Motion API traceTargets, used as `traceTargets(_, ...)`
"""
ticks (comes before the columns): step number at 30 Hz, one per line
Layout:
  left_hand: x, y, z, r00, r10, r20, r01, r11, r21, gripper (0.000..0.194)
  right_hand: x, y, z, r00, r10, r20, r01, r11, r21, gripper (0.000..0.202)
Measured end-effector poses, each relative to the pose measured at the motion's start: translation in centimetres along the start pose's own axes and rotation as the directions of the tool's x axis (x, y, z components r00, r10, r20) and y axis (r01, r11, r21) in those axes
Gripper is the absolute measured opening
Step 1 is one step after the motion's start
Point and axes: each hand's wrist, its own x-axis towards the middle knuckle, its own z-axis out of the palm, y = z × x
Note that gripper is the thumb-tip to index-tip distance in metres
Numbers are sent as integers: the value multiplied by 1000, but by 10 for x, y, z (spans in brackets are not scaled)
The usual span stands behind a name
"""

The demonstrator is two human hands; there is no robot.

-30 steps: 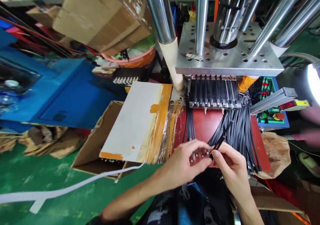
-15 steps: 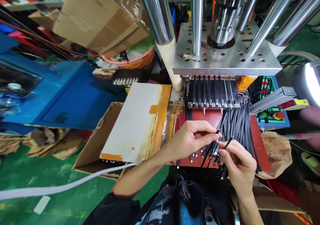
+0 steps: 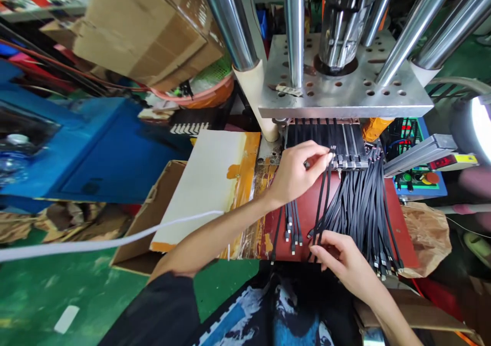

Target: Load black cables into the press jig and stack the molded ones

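Fingers of left hand (image 3: 293, 174) pinched together on plug end of a black cable (image 3: 327, 197), right at front edge of the slotted block (image 3: 358, 141). Right hand (image 3: 347, 264) lower down by the same cable, can't tell if its fingers are clamped. Block looks part filled: cables in several slots, right-end ones seem bare, middle hidden. Plenty of loose cables (image 3: 364, 197) left on red board (image 3: 307, 213); press plate (image 3: 345, 100) above block
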Motion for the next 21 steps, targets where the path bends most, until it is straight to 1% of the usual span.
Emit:
traceTargets(1,13,-11,5,1000,27,6,-27,997,69,19,0,-4,-14,999,-3,41,6,998,-66,40)
traceTargets(2,26,-22,10,999,44,32,-48,988,147,18,3,-10,-31,998,-21,53,29,989,-145,40)
traceTargets(4,51,-41,23,995,22,96,-51,949,312,18,18,-29,-74,996,-91,11,91,952,-292,42)
traceTargets(6,72,-54,36,992,-39,116,-15,903,429,20,46,-48,-118,982,-172,-75,136,930,-342,46)
traceTargets(7,78,-57,41,993,-74,93,23,885,465,19,63,-56,-137,972,-205,-116,155,927,-342,48)
traceTargets(8,82,-59,45,993,-104,47,69,873,483,17,81,-61,-152,961,-230,-154,169,929,-330,48)
traceTargets(9,82,-60,48,992,-123,-5,110,871,480,16,99,-64,-164,952,-246,-180,181,931,-318,49)
traceTargets(10,79,-59,48,992,-121,-46,129,880,458,19,116,-64,-172,947,-258,-191,191,931,-310,50)
traceTargets(11,73,-58,47,994,-95,-61,112,897,428,25,131,-63,-178,944,-269,-193,202,930,-307,51)
traceTargets(12,66,-57,44,999,-36,-36,47,915,400,32,145,-60,-181,941,-281,-187,214,926,-312,52)
traceTargets(13,57,-56,41,998,52,35,-62,923,380,38,155,-56,-183,939,-294,-177,228,919,-320,52)
traceTargets(14,48,-54,36,978,154,140,-196,910,365,40,164,-53,-184,938,-305,-163,240,914,-327,52)
traceTargets(15,40,-53,32,935,242,261,-326,875,358,41,171,-50,-184,939,-309,-149,248,911,-328,52)
traceTargets(16,34,-51,28,879,295,375,-432,827,360,41,176,-49,-185,943,-306,-135,249,912,-327,51)
traceTargets(17,29,-49,26,827,312,468,-503,781,370,40,180,-48,-185,947,-298,-122,245,912,-329,51)
traceTargets(18,26,-47,25,793,301,529,-542,744,390,39,182,-48,-185,950,-291,-115,238,909,-341,50)
traceTargets(19,25,-44,25,781,275,561,-555,717,422,39,184,-48,-185,948,-293,-123,231,902,-364,50)
traceTargets(21,25,-39,28,789,220,574,-550,670,499,39,185,-49,-184,932,-323,-165,227,875,-428,48)
